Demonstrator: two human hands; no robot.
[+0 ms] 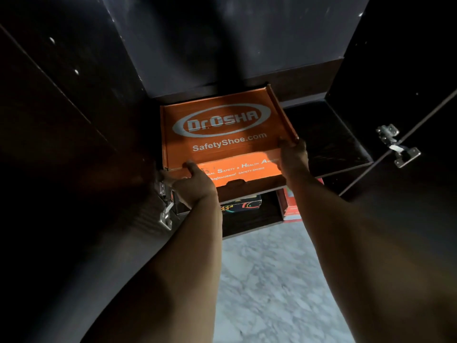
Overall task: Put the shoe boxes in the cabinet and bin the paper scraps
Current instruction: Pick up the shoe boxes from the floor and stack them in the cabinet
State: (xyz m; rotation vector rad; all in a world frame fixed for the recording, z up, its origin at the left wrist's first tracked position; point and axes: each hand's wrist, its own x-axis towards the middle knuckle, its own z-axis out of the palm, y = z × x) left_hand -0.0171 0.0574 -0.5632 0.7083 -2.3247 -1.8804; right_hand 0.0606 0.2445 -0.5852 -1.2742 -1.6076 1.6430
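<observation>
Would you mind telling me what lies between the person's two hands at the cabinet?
In the head view, the orange shoe box spans the stretch between the left hand and the right hand, each gripping a front corner.

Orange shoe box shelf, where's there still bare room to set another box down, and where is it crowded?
Free: the dark shelf board right of the orange shoe box, up to the open right door. Crowded: the box's left side sits tight against the cabinet wall, both hands grip its front, and the shelf below holds a dark patterned box and a red box.
</observation>
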